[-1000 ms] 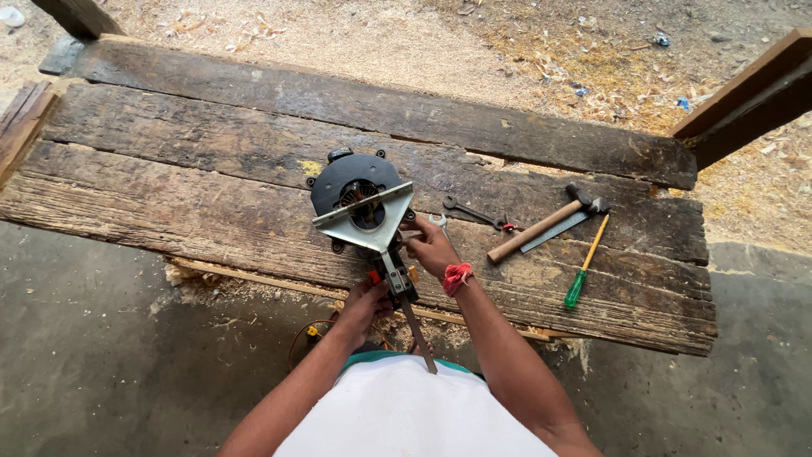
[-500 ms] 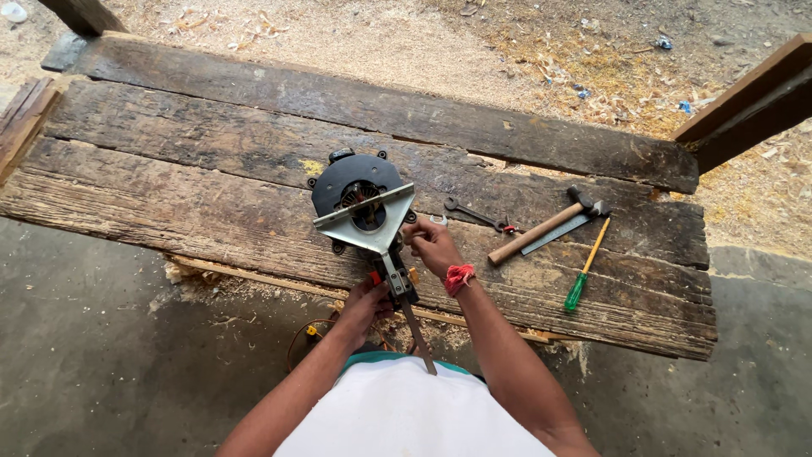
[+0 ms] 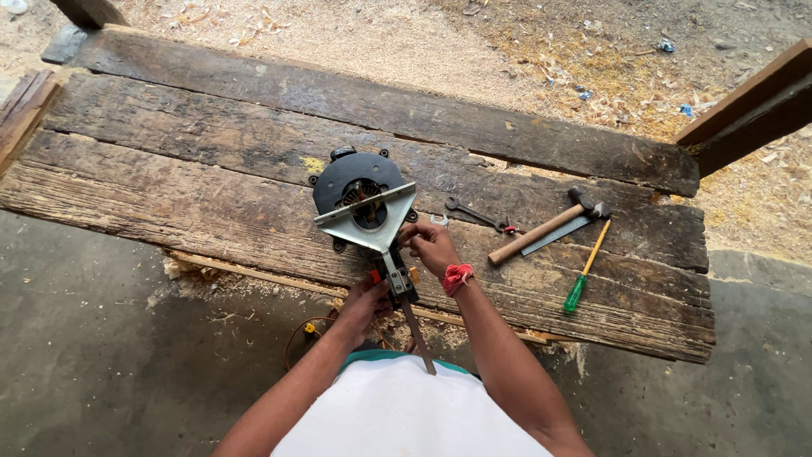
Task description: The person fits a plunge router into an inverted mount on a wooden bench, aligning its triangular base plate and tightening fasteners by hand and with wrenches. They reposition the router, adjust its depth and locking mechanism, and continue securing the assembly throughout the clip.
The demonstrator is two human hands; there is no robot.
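Looking down, we see the black round motor unit (image 3: 355,190) w/ its grey triangular metal plate (image 3: 370,222) lying on the weathered plank bench (image 3: 211,161), near the front edge, roughly mid-length. A dark handle w/ a metal bar (image 3: 404,298) runs from the plate's tip back over the front edge toward us.

Our left hand (image 3: 365,303) sits just off the front edge, fingers wrapped around the lower part of that handle. Our right hand (image 3: 430,244), red band (image 3: 457,277) at the wrist, rests on the bench just right of the plate's tip; fingers curled in & pinching at the handle where it meets the plate. Whether they grip a small part there, we can't tell.

A small silver spanner end (image 3: 439,220) lies just beside the right fingers. Further right along the bench: a dark wrench (image 3: 475,213), then a wooden-handled hammer (image 3: 541,228) lying across a flat metal file (image 3: 560,234), then a screwdriver w/ green grip (image 3: 585,269) nearer the front edge. An orange cable (image 3: 306,332) loops on the concrete floor (image 3: 101,355) under the front edge. Sawdust-covered ground (image 3: 406,42) beyond the back edge.
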